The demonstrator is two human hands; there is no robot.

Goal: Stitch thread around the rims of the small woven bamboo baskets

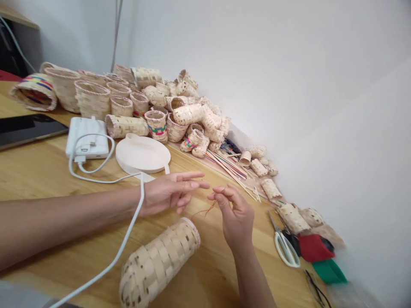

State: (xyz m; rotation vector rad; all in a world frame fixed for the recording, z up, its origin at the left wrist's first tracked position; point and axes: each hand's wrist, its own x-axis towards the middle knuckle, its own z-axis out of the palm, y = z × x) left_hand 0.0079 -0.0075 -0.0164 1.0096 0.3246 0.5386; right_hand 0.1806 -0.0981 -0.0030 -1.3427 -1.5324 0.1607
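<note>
A small woven basket (160,263) of pale flat strips lies on its side on the wooden table, its rimmed mouth towards my hands. From that rim a thin reddish-orange thread (210,208) runs up to my right hand (236,214). Thumb and forefinger of that hand are pinched on the thread; whether a needle is between them is too small to tell. My left hand (173,190) is just left of it, index and middle fingers stretched out, the others partly curled, with nothing visible in it. The two hands' fingertips are close but apart.
A white cable (128,239) crosses over my left forearm from a white power bank (87,139). Behind my left hand lies a white coiled strip (141,154). Many woven baskets (128,98) are heaped at the back. Scissors (284,244) and a phone (28,128) flank the work area.
</note>
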